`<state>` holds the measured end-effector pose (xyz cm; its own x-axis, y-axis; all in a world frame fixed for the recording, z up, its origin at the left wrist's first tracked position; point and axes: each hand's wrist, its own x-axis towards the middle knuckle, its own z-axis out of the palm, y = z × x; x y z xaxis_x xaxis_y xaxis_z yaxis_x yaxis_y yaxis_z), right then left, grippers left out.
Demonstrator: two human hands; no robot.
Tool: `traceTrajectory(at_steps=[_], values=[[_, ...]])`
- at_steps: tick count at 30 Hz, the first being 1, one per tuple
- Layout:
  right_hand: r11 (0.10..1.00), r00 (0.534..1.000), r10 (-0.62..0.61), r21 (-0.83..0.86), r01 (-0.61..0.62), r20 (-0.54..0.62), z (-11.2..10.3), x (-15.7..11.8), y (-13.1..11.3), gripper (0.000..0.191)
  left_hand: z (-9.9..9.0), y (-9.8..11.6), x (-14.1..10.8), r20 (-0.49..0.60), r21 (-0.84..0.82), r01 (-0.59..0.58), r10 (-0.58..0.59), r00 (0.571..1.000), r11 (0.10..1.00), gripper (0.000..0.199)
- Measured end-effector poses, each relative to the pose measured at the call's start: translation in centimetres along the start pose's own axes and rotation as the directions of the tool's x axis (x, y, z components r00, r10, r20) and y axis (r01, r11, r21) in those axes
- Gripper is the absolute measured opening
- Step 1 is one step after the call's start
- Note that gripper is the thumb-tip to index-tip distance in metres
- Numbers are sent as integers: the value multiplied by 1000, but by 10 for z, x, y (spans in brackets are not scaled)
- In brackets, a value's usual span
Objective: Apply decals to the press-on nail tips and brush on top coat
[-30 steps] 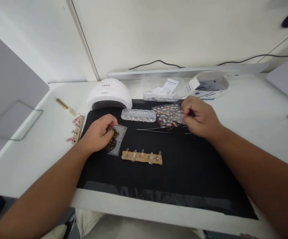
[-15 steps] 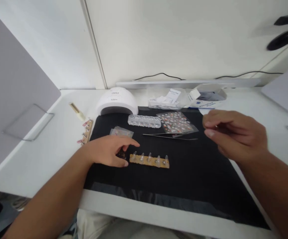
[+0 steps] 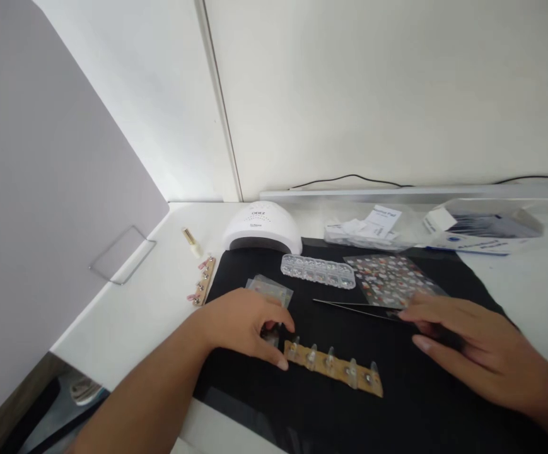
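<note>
On the black mat (image 3: 297,391) lies a tan strip (image 3: 340,366) bearing several clear nail tips. The thumb of my left hand (image 3: 250,325) is at the strip's left end; its fingers curl with a gap to the thumb. Small clear sticker packets (image 3: 271,289) lie partly under that hand. Over at the right, my right hand (image 3: 472,343) has its fingertips at the right end of thin metal tweezers (image 3: 349,307), thumb and index finger apart. Whether they touch the tweezers I cannot tell. A patterned sticker sheet (image 3: 387,277) lies just behind them.
A white nail lamp (image 3: 262,224) stands at the back left. A clear compartment case (image 3: 318,271) lies before it. Further left are a small bottle (image 3: 191,242) and a second strip (image 3: 204,282). A bag of pads (image 3: 368,233) and an open box (image 3: 484,233) stand behind.
My right hand has come down from above the mat's right side to the tweezers, its pinched fingers parting. My left hand remains by the strip. The view has shifted.
</note>
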<state>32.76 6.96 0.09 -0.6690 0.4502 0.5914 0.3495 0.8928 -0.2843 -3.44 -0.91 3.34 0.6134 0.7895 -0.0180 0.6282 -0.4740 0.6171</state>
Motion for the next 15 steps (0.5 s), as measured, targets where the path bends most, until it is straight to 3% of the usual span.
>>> traceTrajectory(at_steps=[2,3,4,5,7,8,9,11,15], values=[[1000,1000,-18,-20,18,-4,2,-3,0,33,-12,6,-15,-181,35,39,-32,983,999,34],[999,999,20,-42,-21,-37,2,-4,0,31,-20,8,-26,-303,46,84,-66,951,995,28],[999,999,20,-49,-22,-32,2,-6,0,32,-30,7,-38,-504,33,176,-135,853,984,23],[999,1000,-3,-54,2,-10,2,-7,-1,35,-41,4,-51,-692,-6,279,-205,692,960,21],[998,998,-40,-39,42,39,2,-8,-2,41,-66,-9,-75,-833,-103,410,-303,462,906,26],[998,998,-45,-32,47,45,2,-7,-3,43,-78,-19,-83,-859,-160,458,-352,372,874,28],[999,998,-46,-23,47,40,2,-7,-3,43,-88,-31,-90,-860,-214,499,-404,311,840,28],[999,999,-43,-25,43,2,4,-6,-5,39,-100,-58,-94,-815,-305,561,-515,264,770,30],[990,993,-121,-68,121,3,8,-6,-4,29,-90,-107,-82,-649,-389,630,-685,331,672,36]])
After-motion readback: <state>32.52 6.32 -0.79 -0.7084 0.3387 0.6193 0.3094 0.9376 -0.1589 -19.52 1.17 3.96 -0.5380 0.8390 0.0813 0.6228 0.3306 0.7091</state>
